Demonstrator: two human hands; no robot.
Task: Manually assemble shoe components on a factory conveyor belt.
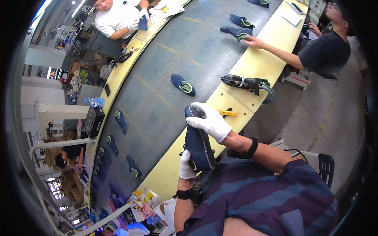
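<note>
While both gloved hands are closed on one navy shoe (pixel 200 147), it sits raised in front of the torso, above the belt-side edge of the near yellow surface (pixel 163 177), its length pointing away from the body. Right hand (pixel 210 121) grips the far end, thumb laid across it; left hand (pixel 186 165) clasps the near end from the left side. Pale stitching runs down the shoe's right margin. Just right of the right hand, a yellow-handled tool (pixel 228 113) lies between the surface's two long edges. Farther along, a black hand tool (pixel 244 82) spans the surface, its hose at the outer edge. On the conveyor belt (pixel 157 67), a single navy shoe with green lining (pixel 183 84) rests beyond the hands, apart from both belt edges; more shoes are strung out toward the belt's left end. At the near surface's far stretch, a co-worker's bare hand (pixel 255 42) touches another shoe (pixel 236 32) by the belt edge; phone (pixel 296 8) and white pad (pixel 291 19) lie near the outer edge there. Across the belt, a white-shirted person holds a blue shoe (pixel 143 23).
</note>
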